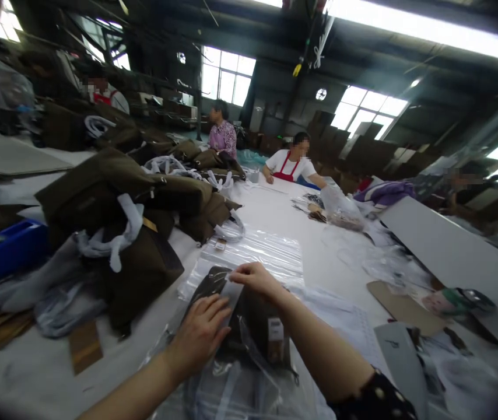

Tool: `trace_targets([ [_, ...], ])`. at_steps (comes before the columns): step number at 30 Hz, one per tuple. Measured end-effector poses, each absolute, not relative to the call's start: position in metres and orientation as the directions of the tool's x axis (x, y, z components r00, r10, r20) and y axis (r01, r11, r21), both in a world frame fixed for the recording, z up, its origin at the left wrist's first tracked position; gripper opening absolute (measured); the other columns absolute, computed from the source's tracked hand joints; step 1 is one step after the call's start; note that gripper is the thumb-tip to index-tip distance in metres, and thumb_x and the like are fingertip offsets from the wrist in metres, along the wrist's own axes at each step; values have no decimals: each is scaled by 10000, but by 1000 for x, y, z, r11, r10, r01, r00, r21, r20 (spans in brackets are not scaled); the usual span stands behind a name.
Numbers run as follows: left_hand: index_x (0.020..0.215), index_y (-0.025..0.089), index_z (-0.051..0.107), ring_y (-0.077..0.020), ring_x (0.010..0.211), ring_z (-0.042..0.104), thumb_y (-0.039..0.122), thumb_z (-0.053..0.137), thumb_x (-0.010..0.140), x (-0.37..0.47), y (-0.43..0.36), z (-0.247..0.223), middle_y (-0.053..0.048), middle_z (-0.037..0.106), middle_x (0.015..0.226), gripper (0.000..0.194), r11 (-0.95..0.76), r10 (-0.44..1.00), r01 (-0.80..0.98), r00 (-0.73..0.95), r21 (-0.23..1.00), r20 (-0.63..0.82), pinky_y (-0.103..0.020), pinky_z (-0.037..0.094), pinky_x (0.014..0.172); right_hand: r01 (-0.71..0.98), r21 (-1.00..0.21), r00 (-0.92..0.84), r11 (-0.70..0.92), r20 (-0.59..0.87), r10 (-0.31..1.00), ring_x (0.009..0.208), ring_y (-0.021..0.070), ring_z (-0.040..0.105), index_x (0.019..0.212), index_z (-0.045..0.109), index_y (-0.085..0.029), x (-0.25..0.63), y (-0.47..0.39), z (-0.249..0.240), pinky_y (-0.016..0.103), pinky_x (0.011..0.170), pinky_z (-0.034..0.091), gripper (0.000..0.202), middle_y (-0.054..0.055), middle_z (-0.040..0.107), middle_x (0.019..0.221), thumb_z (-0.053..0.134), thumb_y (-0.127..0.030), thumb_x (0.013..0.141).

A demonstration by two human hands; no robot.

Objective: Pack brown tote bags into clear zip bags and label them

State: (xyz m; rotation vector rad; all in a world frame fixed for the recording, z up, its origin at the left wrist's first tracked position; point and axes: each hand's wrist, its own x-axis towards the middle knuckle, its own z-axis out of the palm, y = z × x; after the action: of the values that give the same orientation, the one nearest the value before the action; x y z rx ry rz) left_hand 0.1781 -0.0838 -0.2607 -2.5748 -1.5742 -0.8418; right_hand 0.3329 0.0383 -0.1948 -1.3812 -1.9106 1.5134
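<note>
In front of me lies a dark olive bag [253, 326] with clear plastic [270, 379] over its near part. A whitish strip [232, 294] runs across the upper side of the bag. My right hand [258, 281] pinches the far end of this strip between thumb and fingers. My left hand [200, 329] rests beside the strip, fingers stretched out over the bag's left side. A paper tag [276, 329] hangs on the bag's right side, below my right forearm. Clear plastic bags [270, 251] lie flat just beyond it.
Olive bags [118, 186] with wrapped handles are heaped on the left, near a blue tape dispenser [8, 248]. On the white table [270, 204], a person in a red apron [290, 166] reaches toward plastic bags. A grey board [400, 356] and a green-capped object [459, 300] lie right.
</note>
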Motion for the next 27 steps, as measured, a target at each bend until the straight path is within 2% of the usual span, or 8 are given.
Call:
trace_targets([
  [2,1166,225,553,-267,1167,471,219,538,813,172,-84,-269,-54,560,1251,353,-504,827,817,365,279,427,-465,401,963,595,-803,-444,-48,-377,812,372,43,328,689,653,-146,300,54,-201,178,377,271,141,-78,427,443,648,-286,704],
  [5,1212,248,517,-265,1185,455,215,531,806,168,-84,-275,-53,531,1287,408,-503,840,795,357,339,409,-484,386,979,681,-730,-389,-49,-419,820,344,43,312,684,662,-141,274,66,-210,178,353,256,127,-74,419,418,647,-267,698],
  [10,1249,252,480,-278,1214,415,201,545,786,163,-81,-280,-40,480,1340,470,-500,857,755,363,424,365,-502,366,1001,785,-619,-292,-29,-410,864,400,72,430,702,689,-162,261,71,-217,187,386,313,155,-35,525,490,659,-311,674],
  [16,1266,240,470,-291,1221,400,197,536,783,159,-78,-288,-53,466,1351,489,-494,865,725,357,479,352,-506,366,1004,898,-440,-178,20,-320,930,664,163,618,682,692,-202,243,69,-229,223,554,417,206,15,667,676,690,-400,623],
  [19,1266,236,474,-299,1228,394,192,534,776,161,-77,-292,-58,469,1348,495,-475,877,727,347,496,332,-512,362,1008,945,-326,-122,29,-268,956,789,246,641,737,687,-179,232,66,-237,283,634,450,263,83,691,792,694,-413,618],
  [23,1273,238,469,-304,1233,398,195,538,769,158,-78,-288,-61,470,1349,510,-472,881,712,358,520,310,-513,363,1011,978,-208,-77,30,-220,973,912,341,613,863,659,-125,231,67,-236,365,708,462,480,187,666,942,741,-488,561],
  [25,1265,246,472,-290,1242,395,242,531,790,143,-85,-285,-64,457,1359,479,-462,886,696,334,550,322,-489,370,1013,981,-192,-74,40,-173,982,921,328,610,967,616,-129,240,65,-227,374,725,461,568,176,660,950,692,-564,610],
  [27,1259,236,468,-272,1240,405,329,513,814,117,-98,-288,-86,458,1349,457,-381,920,701,224,603,321,-455,376,1014,964,-228,-153,136,-61,986,907,277,613,1054,557,-156,252,56,-218,358,747,457,540,129,658,928,582,-586,730],
])
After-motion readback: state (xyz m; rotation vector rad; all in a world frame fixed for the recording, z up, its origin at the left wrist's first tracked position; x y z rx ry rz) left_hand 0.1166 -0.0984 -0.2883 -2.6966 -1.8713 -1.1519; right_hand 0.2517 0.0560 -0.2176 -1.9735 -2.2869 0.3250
